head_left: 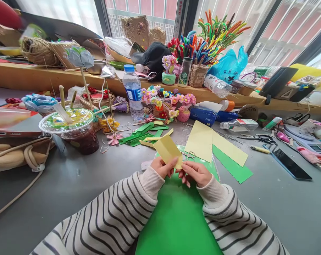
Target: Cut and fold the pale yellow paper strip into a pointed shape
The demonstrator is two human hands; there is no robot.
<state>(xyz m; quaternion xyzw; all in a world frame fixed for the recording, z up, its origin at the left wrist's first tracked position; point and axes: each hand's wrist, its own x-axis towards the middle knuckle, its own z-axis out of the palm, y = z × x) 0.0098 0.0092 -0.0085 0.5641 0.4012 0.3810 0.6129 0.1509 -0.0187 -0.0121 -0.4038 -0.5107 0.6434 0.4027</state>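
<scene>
A: Where is the folded yellow paper (166,148)?

B: Raised above the far part of the glossy green sheet (173,219). The left hand (162,167) pinches its near edge, thumb on top; the right hand (195,173) has its fingertips closed on the near right corner.

A: What could go wrong?

B: If those two grips pull unevenly, the fold could slip askew, or the corner could crumple or tear. Small scissors (191,155) lie just beyond the right hand; I can't make out their blades, so a careless reach might nick skin or paper. A sleeve (104,209) knocking the lidded plastic cup (82,140) on the left could soak everything.

A: And the materials?

B: The yellow paper looks matt and fairly stiff, its flat panels meeting at a crease. Under it, the green sheet is smooth and catches the light. Farther left, narrow green strips (140,134) overlap in a loose heap; to the right lies a flat yellow rectangle (199,141). The striped sleeves end in ribbed cuffs (153,182). Far off stand fuzzy-looking pastel flowers (173,101).
</scene>
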